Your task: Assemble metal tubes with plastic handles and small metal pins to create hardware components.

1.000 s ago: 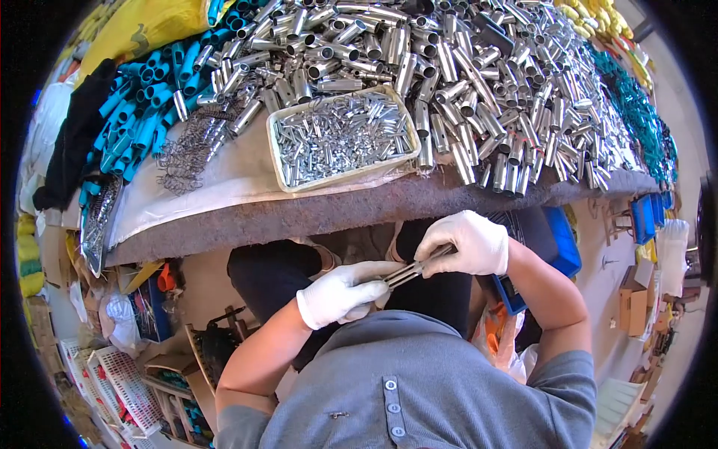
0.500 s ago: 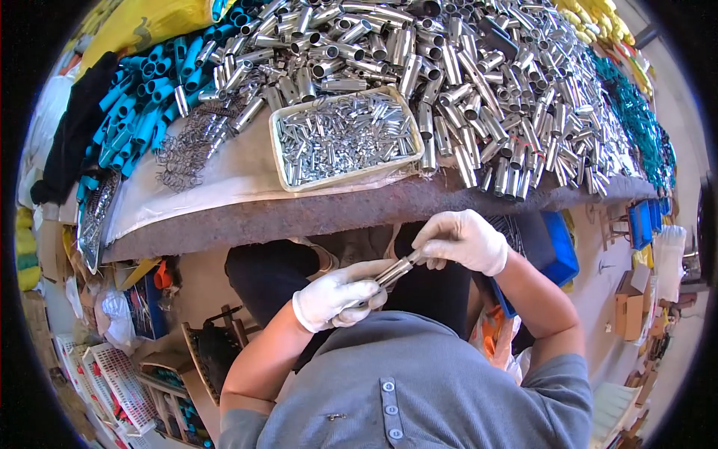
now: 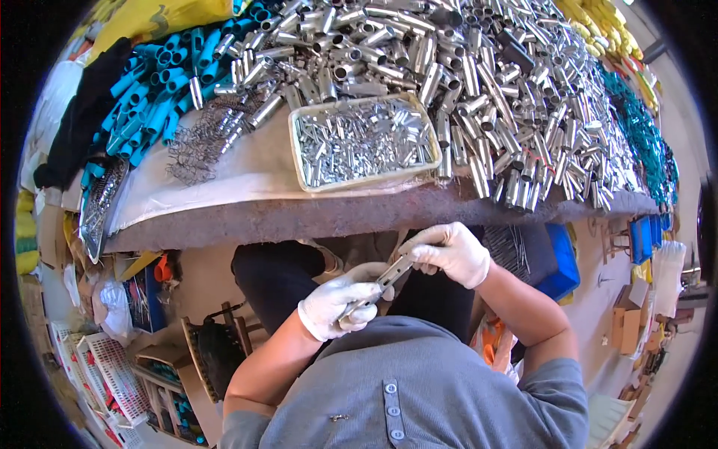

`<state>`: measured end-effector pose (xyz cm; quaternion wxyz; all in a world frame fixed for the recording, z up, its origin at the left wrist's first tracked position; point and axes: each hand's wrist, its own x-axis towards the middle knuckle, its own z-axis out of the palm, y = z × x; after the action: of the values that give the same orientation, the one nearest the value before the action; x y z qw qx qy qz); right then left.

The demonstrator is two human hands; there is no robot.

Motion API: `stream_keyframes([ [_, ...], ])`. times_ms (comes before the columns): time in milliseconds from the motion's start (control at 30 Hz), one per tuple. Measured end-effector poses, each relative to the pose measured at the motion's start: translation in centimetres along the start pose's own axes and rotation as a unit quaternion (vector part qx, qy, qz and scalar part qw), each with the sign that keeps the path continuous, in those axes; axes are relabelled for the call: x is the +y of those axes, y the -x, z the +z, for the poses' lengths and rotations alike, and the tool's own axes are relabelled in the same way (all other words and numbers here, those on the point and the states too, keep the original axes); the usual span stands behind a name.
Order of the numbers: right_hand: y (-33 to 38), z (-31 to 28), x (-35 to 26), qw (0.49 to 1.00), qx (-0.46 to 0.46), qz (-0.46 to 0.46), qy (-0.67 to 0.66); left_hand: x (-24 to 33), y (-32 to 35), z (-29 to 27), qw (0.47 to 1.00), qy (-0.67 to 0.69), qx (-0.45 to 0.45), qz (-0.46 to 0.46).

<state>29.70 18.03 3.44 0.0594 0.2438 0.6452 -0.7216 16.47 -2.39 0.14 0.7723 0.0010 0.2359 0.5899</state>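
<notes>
You are holding a slim metal tube over your lap, below the near edge of the tabletop: your left hand, in a white glove, is closing its grip around the lower end, while your right hand is pinching the upper end between fingertips. Keep the left grip firm and the tube steady, and let the right fingertips do the fine work in line with the tube, so nothing is bending or slipping. Above both grips, on the tabletop, a tray of small silver pieces is sitting beside a heap of metal tubes, with blue tubes off to the left. What your right fingertips are fitting is hidden by the glove, and the tube's lower end is disappearing inside your left palm.
</notes>
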Motion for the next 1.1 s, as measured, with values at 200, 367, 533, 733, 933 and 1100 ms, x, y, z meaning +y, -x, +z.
stream_keyframes([
  [200,-1.3,0.4,-2.4,0.964,-0.003,-0.130,0.231,-0.1,0.7,-0.8,0.998,0.023,-0.044,0.044],
  [367,-5.8,-0.8,-9.1,0.747,0.157,-0.344,0.547,-0.4,2.5,-0.2,0.985,0.056,0.027,0.163],
  [533,-11.6,0.6,-10.6,0.662,0.214,-0.367,0.618,-0.4,3.8,-0.4,0.966,0.080,0.095,0.227],
  [733,-15.0,-1.2,-13.3,0.678,0.155,-0.275,0.664,0.0,5.1,-1.0,0.952,0.111,0.094,0.268],
  [933,-21.0,6.6,-17.3,0.674,0.183,-0.332,0.635,0.2,5.5,-2.0,0.931,0.124,0.105,0.326],
  [1100,-28.2,8.1,-17.3,0.668,0.223,-0.265,0.659,1.1,5.7,-1.5,0.926,0.130,0.100,0.339],
])
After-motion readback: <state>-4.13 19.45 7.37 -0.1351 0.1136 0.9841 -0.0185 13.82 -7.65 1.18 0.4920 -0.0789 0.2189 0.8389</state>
